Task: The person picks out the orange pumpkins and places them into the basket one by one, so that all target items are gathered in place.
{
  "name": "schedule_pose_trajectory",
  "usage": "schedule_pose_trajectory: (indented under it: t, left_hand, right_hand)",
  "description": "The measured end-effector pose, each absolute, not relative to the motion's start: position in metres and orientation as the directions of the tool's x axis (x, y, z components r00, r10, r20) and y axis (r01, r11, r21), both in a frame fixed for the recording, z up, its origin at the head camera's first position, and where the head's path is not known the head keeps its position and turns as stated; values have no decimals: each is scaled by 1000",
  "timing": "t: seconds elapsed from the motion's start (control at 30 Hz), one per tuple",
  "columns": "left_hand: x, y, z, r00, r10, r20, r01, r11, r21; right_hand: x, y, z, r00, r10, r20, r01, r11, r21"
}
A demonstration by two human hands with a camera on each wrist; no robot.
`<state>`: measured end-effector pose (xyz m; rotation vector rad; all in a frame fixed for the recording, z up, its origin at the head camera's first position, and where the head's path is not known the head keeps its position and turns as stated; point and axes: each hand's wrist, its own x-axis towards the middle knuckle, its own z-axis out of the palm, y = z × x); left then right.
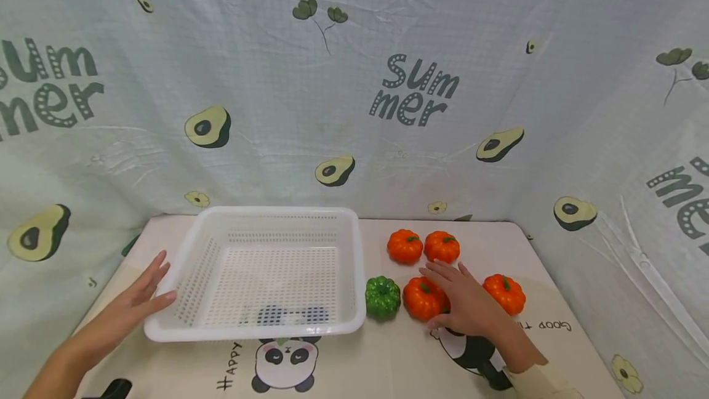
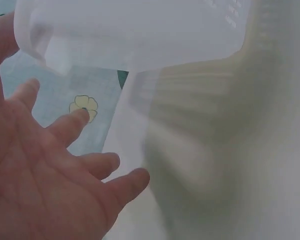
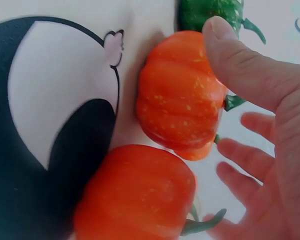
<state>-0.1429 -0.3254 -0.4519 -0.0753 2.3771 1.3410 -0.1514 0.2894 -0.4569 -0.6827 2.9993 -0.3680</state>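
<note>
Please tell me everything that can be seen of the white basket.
The white basket is rectangular, with rounded corners, a smooth rim, and small holes in its walls and floor. It looks like plastic. It stands upright, open side up, on the left part of the table. The left hand is at its left side, and the green pepper is close to its right side; whether either touches it, I cannot tell.

A pale cream sleeve (image 1: pixel 540 383) clothes the right arm (image 1: pixel 514 340); the left hand (image 1: pixel 133 300) is bare.
</note>
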Motion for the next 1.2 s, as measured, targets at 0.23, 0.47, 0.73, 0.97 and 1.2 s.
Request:
schedule_pose_trajectory:
  t: [0.23, 0.47, 0.73, 0.97, 1.2]
  left_hand:
    - [-144, -329, -467, -895, 168, -412, -297, 463, 835]
    - [-144, -326, -479, -899, 173, -402, -329, 337, 882]
    - [-142, -325, -488, -903, 189, -386, -353, 189, 916]
    - [-138, -325, -494, -916, 216, -339, -329, 82, 941]
    - [-138, -322, -491, -917, 196, -348, -335, 95, 937]
  right_hand:
    - [-163, 288, -451, -890, -446, -91, -402, 863, -306]
    - [-169, 286, -447, -900, -386, -203, -299, 885, -358]
    - [-174, 287, -448, -902, -356, -244, -260, 899, -352]
    - [-176, 287, -449, -897, -379, -226, -288, 892, -350]
    - [-175, 289, -443, -917, -337, -211, -252, 903, -349]
